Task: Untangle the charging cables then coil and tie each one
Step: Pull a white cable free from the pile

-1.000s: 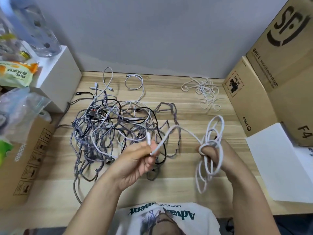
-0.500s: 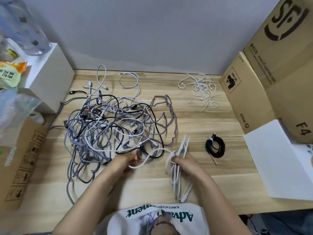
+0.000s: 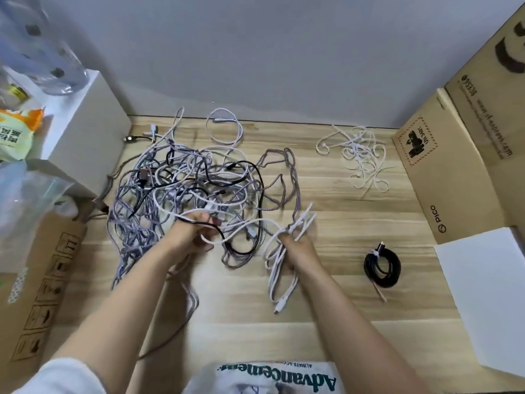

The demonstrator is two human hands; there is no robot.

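Observation:
A big tangle of white, grey braided and black charging cables (image 3: pixel 184 191) lies on the wooden table (image 3: pixel 341 211), left of centre. My right hand (image 3: pixel 298 245) grips a loose bundle of white cable loops (image 3: pixel 279 268) that hang down toward the table, a plug at the lowest end. One white strand runs from that bundle leftward to my left hand (image 3: pixel 190 234), which holds it at the tangle's near edge, with a black cable crossing over the fingers. A coiled, tied black cable (image 3: pixel 382 267) lies to the right.
A pile of white ties (image 3: pixel 359 157) lies at the back right. Cardboard boxes (image 3: pixel 454 155) stand along the right, with a white sheet (image 3: pixel 488 294) in front of them. A white box (image 3: pixel 82 132) and a cardboard box (image 3: pixel 37 285) with bags line the left.
Both hands came down from above the table to its surface. My left hand moved into the tangle's near edge. The white loops in my right hand dropped lower, uncovering the coiled black cable.

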